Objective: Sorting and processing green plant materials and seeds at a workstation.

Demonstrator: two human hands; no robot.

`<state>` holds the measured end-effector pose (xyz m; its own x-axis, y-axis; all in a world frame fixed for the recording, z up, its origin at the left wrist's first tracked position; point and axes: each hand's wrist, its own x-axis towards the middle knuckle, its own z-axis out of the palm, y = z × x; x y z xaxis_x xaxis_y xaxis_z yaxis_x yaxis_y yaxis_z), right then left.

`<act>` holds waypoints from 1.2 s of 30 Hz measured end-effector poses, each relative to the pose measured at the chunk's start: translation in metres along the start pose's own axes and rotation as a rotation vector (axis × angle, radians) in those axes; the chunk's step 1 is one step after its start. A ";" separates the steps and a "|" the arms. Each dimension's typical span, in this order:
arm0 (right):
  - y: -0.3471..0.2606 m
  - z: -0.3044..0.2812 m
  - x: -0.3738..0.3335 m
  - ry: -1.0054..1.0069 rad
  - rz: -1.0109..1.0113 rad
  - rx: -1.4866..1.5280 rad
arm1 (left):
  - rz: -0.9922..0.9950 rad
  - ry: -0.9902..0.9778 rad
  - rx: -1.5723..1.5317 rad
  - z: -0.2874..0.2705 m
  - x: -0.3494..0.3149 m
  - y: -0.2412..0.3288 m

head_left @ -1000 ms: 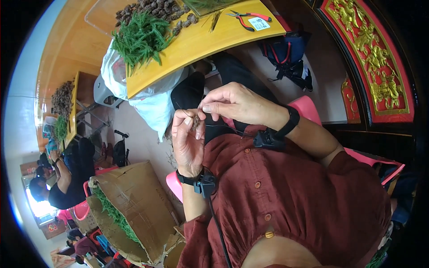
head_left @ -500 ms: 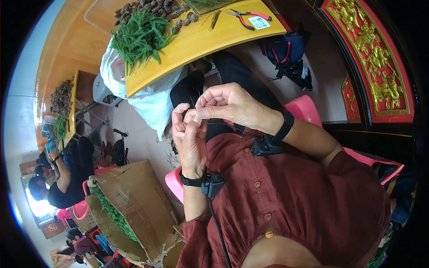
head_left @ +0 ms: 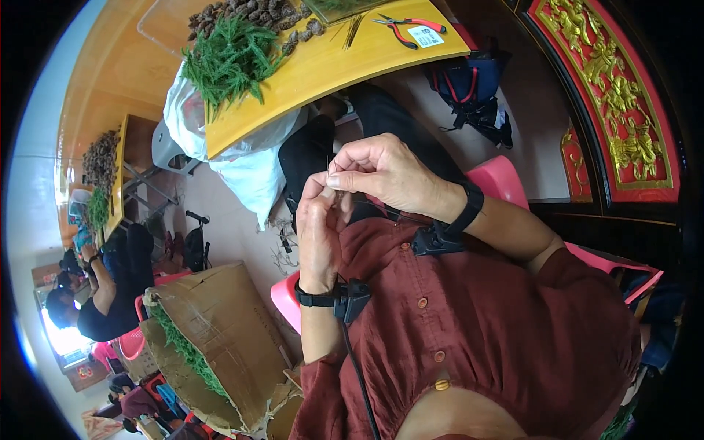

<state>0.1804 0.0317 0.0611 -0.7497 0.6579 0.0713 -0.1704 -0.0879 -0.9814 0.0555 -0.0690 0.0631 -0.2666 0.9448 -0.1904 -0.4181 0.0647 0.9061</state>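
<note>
My right hand [head_left: 392, 174] pinches a thin dark wire [head_left: 328, 163] between thumb and forefinger, above my lap. Up against it, my left hand [head_left: 318, 233] is closed with its fingers bent and its fingertips meeting those of the right. What the left fingers hold is mostly hidden; a small brownish bit shows between the hands, too small to name. Ahead on the yellow table [head_left: 330, 77] lie a pile of green artificial sprigs [head_left: 231, 62], several pine cones [head_left: 257, 13], a small bundle of thin wires [head_left: 353, 31] and red-handled pliers [head_left: 411, 31].
A cardboard box [head_left: 220, 330] of greenery stands at the lower left, near a pink chair [head_left: 286, 301]. White plastic bags [head_left: 246, 183] hang by the table. A dark bag [head_left: 469, 81] sits on the floor. Other people [head_left: 103, 301] sit at the far left.
My left hand has moved slightly up and right, its fingers curling in against the right fingertips. The right hand has barely shifted, and less of the wire shows.
</note>
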 end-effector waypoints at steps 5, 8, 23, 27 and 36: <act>-0.001 0.003 0.000 0.016 -0.032 0.006 | -0.056 -0.011 0.031 -0.004 -0.001 0.000; -0.002 0.004 0.001 -0.035 0.036 0.047 | -0.048 -0.001 0.038 -0.006 -0.001 0.001; 0.018 0.018 0.002 0.072 -0.536 -0.561 | -0.077 0.069 -0.175 -0.025 0.002 -0.001; 0.023 0.013 0.006 0.054 -0.610 -0.586 | -0.124 0.088 -0.218 -0.025 0.003 -0.001; 0.025 -0.002 0.018 -0.003 -0.641 -0.570 | -0.242 -0.073 -0.268 -0.027 0.006 -0.002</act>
<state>0.1639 0.0434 0.0372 -0.6208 0.4499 0.6421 -0.2147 0.6901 -0.6911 0.0316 -0.0726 0.0497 -0.0735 0.9336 -0.3506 -0.6763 0.2117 0.7055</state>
